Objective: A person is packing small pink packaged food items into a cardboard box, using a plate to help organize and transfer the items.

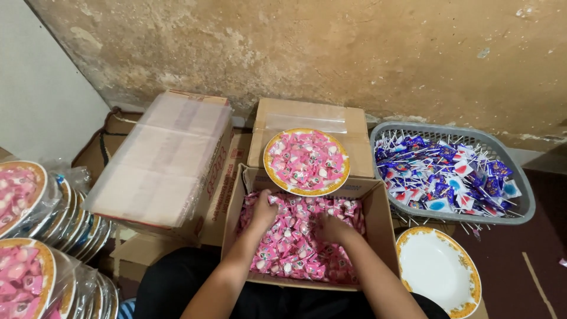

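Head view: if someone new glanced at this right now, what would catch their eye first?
Probably the open cardboard box of pink wrapped candies at centre, with the left hand and right hand dug into it. Just behind sits a gold-rimmed plate heaped with the same candies. At right, a grey basket holds blue-wrapped lollipops.

Both hands' fingertips buried in pink sweets inside open carton; grip cannot be told; stacked plates left of carton cut by frame edge; white plate right of carton cropped at bottom; wrapper print too small.
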